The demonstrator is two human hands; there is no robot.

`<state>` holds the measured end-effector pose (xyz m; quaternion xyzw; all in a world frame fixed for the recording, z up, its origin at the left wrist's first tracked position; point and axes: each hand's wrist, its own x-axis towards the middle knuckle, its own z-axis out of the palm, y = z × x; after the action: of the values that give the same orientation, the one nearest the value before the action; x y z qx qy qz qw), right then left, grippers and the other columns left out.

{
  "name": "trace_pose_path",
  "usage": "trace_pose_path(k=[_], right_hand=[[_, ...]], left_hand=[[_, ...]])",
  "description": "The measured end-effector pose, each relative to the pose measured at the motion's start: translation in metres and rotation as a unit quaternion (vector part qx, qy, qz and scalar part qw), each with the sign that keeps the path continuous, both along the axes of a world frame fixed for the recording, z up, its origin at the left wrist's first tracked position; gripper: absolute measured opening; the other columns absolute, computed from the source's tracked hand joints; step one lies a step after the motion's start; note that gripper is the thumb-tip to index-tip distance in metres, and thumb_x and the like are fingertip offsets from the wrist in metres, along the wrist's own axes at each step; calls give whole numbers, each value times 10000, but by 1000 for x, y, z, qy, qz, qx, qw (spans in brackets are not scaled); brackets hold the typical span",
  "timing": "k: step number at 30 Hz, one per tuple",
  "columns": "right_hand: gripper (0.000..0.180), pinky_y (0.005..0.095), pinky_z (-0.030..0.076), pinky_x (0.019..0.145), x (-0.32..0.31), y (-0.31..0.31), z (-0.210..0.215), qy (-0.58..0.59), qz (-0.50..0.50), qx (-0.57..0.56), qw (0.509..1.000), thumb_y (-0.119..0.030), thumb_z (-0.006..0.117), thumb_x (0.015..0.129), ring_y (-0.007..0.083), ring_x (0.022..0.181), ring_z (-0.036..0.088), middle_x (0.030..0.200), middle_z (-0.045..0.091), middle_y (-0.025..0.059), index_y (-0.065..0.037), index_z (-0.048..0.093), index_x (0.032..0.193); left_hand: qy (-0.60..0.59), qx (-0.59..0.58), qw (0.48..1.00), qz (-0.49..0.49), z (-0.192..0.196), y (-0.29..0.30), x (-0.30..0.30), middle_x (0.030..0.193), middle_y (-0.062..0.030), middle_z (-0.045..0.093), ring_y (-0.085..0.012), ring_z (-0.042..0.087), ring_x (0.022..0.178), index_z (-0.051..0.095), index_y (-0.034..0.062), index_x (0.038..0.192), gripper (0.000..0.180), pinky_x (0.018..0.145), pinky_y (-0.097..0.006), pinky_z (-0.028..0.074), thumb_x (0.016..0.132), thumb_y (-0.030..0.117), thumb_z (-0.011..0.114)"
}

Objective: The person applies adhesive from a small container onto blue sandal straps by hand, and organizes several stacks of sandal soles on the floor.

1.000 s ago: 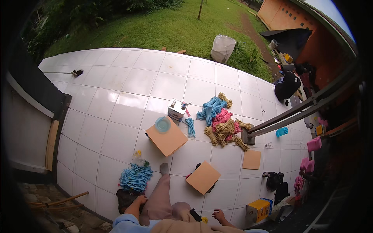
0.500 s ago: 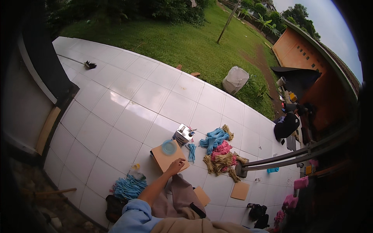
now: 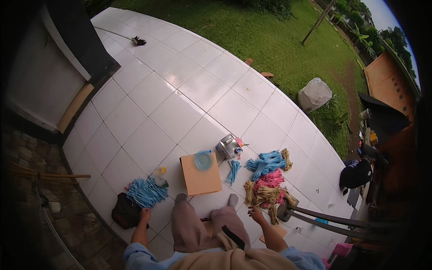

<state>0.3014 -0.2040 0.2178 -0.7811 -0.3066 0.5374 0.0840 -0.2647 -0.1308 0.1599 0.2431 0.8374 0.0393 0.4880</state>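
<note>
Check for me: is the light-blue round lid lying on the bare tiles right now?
No, the light-blue round lid lies on top of the flat brown cardboard piece, near its far edge, not on the white tiles.

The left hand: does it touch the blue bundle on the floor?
Touching. The head view shows the left hand with its fingers against the lower edge of the blue bundle, no tile visible between them.

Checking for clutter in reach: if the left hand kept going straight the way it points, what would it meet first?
Most likely the heap of light-blue strands: the left hand sits at its near edge, fingers aimed into it, though actual contact is unclear.
</note>
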Motion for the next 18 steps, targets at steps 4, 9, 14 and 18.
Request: trace_pose_path(k=[4, 9, 14, 18], right_hand=[[337, 305, 464, 687, 51, 32, -58, -33, 134, 24, 990, -180, 579, 810, 162, 748, 605, 856, 625, 105, -31, 520, 1105], [422, 339, 465, 735, 90, 80, -117, 46, -34, 28, 998, -217, 650, 764, 231, 842, 599, 916, 610, 163, -54, 503, 1125], [924, 384, 369, 927, 88, 149, -218, 3, -30, 233, 972, -313, 782, 608, 319, 1123, 434, 1260, 388, 236, 21, 271, 1302], [1197, 427, 230, 1021, 60, 217, -292, -83, -11, 365, 927, -398, 810, 530, 359, 1228, 279, 1344, 254, 247, 30, 66, 1364]], left_hand=[[-121, 151, 978, 73, -15, 20, 107, 890, -123, 599, -185, 611, 749, 523, -1, 1071, 247, 679, -292, 509, 842, 90, 519], [-191, 270, 930, -162, -21, 99, 293, 894, -84, 625, -148, 614, 821, 551, 30, 1058, 207, 730, -278, 488, 892, 138, 489], [-234, 374, 845, -302, -82, 201, 421, 1033, -92, 535, -187, 546, 993, 535, 41, 1067, 222, 805, -323, 479, 848, 71, 516], [-61, 471, 816, -330, -168, 258, 459, 1165, -165, 412, -305, 407, 1100, 408, 45, 1196, 443, 944, -410, 340, 785, 85, 567]])
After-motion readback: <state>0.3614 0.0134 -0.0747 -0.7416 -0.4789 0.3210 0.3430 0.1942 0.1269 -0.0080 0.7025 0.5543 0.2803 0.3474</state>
